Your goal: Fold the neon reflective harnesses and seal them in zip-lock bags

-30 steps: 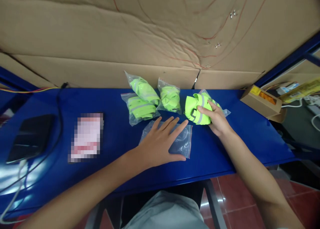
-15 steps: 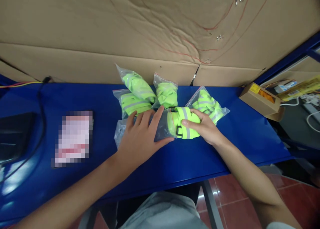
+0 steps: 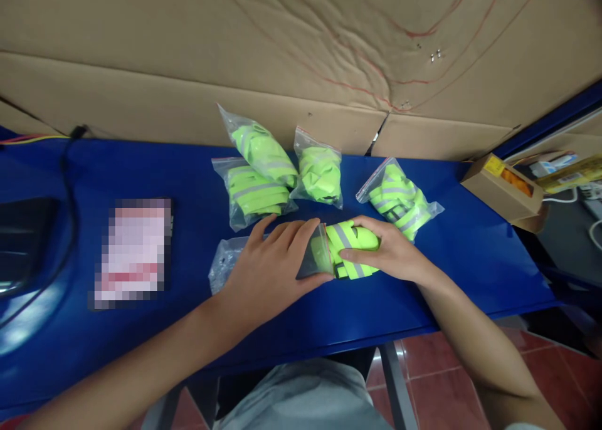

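My left hand [image 3: 273, 267] holds a clear zip bag [image 3: 310, 259] at its mouth, thumb and fingers on either edge. The mouth faces right, around the left end of a rolled neon yellow-green strap with grey stripes [image 3: 350, 245]. My right hand [image 3: 392, 251] grips the right part of that roll, thumb on top. Beyond my hands lie filled clear bags of similar straps: two overlapping at the left [image 3: 256, 195], one in the middle [image 3: 320, 173] and one at the right [image 3: 399, 198].
Another crumpled clear plastic piece [image 3: 223, 264] shows left of my left hand on the blue table [image 3: 188, 342]. Further left are a blurred-out flat item [image 3: 134, 251], a black cable [image 3: 70, 210] and a dark device [image 3: 26, 242]. A cardboard box [image 3: 503, 188] stands at the right.
The view has shifted slightly. The strap roll sits turned a little differently in my right hand, and both hands are a bit further from the filled bags behind them.
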Demonstrator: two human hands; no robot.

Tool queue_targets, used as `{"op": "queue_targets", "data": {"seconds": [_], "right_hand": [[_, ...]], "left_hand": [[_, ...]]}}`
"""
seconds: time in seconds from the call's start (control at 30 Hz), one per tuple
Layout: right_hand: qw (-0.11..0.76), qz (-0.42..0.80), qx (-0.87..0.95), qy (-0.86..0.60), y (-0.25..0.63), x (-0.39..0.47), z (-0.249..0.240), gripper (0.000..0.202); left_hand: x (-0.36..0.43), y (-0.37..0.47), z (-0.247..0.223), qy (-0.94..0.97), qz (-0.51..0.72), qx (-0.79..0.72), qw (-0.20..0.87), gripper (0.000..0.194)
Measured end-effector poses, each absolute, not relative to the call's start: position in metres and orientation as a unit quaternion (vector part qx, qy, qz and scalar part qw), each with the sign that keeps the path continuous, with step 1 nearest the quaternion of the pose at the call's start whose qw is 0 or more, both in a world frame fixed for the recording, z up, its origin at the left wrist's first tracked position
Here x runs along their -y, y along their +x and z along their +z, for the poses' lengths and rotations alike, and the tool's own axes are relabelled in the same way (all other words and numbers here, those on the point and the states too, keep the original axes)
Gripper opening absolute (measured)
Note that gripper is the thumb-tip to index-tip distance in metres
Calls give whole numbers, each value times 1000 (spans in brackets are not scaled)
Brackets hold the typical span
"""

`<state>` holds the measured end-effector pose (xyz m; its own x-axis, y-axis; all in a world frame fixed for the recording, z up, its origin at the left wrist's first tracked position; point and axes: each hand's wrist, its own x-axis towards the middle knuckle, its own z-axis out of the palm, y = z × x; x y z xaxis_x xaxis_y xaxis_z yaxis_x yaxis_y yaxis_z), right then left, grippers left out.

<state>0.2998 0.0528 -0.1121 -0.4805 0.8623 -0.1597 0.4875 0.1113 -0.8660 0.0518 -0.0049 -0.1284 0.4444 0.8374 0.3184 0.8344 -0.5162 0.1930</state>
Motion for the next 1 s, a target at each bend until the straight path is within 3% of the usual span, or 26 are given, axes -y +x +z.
{"op": "queue_targets", "data": {"seconds": [0.2,0.43,0.6,0.77,0.87,1.0], "right_hand": [[169,477,733,-454,297,-47,-111,42],[238,503,673,-487,289,-47,-121,52],[309,491,649,-492,279,-40,-130,54],[251,518,716,-396,282,-36,-127,67],[262,537,706,-380,286,-37,-124,51],[293,436,729,-438,284,-32,-127,38]], "left_hand": [[8,54,-130,871,167,-462,-9,92],[10,58,-124,884,113,-450,-53,112],[6,60,-121,876,109,-464,-72,95],[2,57,-120,869,118,-475,-71,95],[2,56,-120,860,154,-481,-67,99],[2,62,-122,855,157,-490,-64,96]]}}
